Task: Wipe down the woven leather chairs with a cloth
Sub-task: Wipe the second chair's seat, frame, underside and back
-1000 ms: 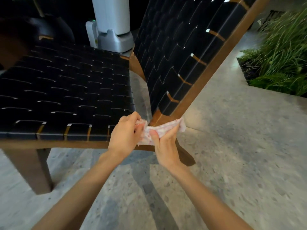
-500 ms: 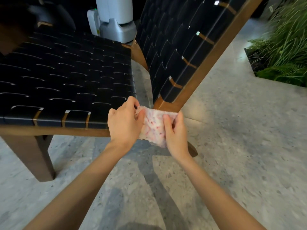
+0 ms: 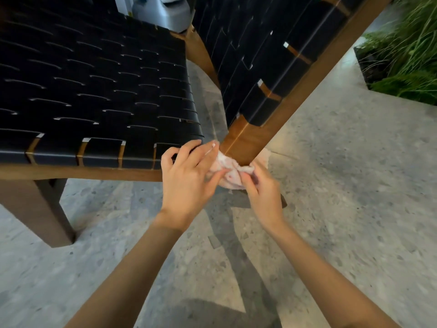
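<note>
pinching the bunched cloth [image 3: 230, 172] at the foot of the wooden back post [image 3: 246, 143], your left hand [image 3: 189, 178] and right hand [image 3: 262, 192] both curl fingers on it (frame corner only); the woven seat [image 3: 94, 91] and backrest [image 3: 255, 55] likely await wiping.

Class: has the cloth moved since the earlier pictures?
Yes. The cloth hung spread just below the wooden back frame; now it has come up and is bunched against that frame's lower end.

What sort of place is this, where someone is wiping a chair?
Likely a hotel or office lounge, perhaps semi-outdoor, though that is a guess. Signs: the polished grey speckled stone floor, the dark built-in planter of green grasses and ferns, and a low black woven-leather chair with a brown wooden frame.
</note>
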The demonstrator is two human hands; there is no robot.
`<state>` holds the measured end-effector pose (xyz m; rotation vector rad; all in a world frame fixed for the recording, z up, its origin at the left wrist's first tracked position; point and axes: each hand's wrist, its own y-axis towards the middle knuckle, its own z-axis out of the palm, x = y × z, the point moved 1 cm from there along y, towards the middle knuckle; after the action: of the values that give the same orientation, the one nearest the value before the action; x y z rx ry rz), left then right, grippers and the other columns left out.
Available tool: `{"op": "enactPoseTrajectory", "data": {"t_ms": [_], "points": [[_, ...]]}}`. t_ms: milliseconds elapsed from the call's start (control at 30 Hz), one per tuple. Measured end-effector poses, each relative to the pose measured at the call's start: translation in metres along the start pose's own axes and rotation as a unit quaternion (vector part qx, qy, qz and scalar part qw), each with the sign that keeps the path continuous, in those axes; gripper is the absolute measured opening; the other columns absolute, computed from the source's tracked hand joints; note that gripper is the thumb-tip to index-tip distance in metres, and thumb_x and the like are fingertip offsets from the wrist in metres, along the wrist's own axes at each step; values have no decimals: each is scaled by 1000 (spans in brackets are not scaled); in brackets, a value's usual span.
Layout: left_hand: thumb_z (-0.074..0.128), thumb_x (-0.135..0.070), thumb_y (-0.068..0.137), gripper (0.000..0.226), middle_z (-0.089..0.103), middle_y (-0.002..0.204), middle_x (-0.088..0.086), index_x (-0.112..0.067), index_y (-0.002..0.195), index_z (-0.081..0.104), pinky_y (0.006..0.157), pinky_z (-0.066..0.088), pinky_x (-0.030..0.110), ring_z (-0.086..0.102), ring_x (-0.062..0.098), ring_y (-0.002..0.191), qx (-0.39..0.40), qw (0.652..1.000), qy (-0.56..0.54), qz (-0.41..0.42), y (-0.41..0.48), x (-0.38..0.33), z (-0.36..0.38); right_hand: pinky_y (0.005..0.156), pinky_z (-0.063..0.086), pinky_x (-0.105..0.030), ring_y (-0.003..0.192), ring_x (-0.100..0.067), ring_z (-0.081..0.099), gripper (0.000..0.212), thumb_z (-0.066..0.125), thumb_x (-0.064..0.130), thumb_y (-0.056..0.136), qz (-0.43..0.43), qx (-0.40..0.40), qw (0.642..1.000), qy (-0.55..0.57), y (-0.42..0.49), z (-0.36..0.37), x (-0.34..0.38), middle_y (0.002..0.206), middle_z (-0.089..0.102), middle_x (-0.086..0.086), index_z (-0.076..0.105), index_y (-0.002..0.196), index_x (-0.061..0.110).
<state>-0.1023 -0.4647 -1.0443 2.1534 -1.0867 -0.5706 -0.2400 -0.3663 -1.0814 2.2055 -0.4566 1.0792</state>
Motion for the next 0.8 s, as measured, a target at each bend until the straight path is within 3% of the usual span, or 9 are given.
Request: {"op": "enactPoseTrajectory", "data": {"t_ms": [133,267,333,400,467,567,667,733,800], "points": [[71,-19,82,31,70,112,0,-16,113,71,94,31,36,51,23,113,-59,997,-42,-3,-11,-6,-1,94,42,-8,113,11,48,42,49,25,95,9,-13,999,-30,-10,-9,-8,125,54,17,52,134,12],[58,-25,92,24,56,106,9,-16,109,73,78,31,28,47,23,92,-78,996,-41,-27,-42,-15,0,99,46,-21,119,-1,53,41,53,18,96,21,22,998,-50,-11,-24,-14,135,53,13,46,136,26],[64,-30,88,19,52,91,5,-17,97,75,66,32,25,44,17,79,-28,989,-78,-121,-60,-26,4,102,44,-19,120,11,47,41,53,23,95,26,31,998,-41,-10,-27,-12,134,48,22,45,135,30],[69,-35,87,18,50,84,-1,-17,84,73,56,37,26,48,13,72,41,936,-164,-308,-73,-37,10,100,43,-15,114,23,45,41,55,26,95,31,23,999,-30,-7,-25,-11,128,46,31,47,136,28],[66,-40,88,23,48,88,-1,-18,81,70,65,40,25,51,13,77,72,860,-233,-449,-82,-41,22,97,44,-12,110,24,47,42,58,31,94,38,10,999,-19,-5,-21,-13,122,47,36,50,135,27],[71,-41,84,21,40,95,0,-21,81,65,85,34,17,41,14,97,57,799,-288,-525,-83,-39,34,94,45,-11,104,25,49,43,63,33,92,40,-21,999,-6,-2,-15,-16,114,48,42,55,133,25],[70,-52,79,19,33,104,2,-37,75,58,99,36,29,34,23,112,52,769,-288,-568,-75,-40,52,95,45,-14,103,24,51,44,66,28,90,27,-30,999,12,-1,-13,-20,113,50,39,56,132,23],[69,-55,73,18,33,115,4,-42,76,57,99,43,35,34,23,113,28,724,-317,-612,-66,-45,61,98,44,-13,109,22,49,47,69,24,89,19,-20,999,30,-2,-13,-23,119,50,35,55,133,23],[75,-41,74,34,24,115,2,-37,98,51,96,43,33,27,18,108,-2,684,-318,-657,-56,-52,64,98,41,-10,116,15,49,51,72,19,86,18,-16,998,52,-2,-12,-24,125,51,27,54,134,22]]}}
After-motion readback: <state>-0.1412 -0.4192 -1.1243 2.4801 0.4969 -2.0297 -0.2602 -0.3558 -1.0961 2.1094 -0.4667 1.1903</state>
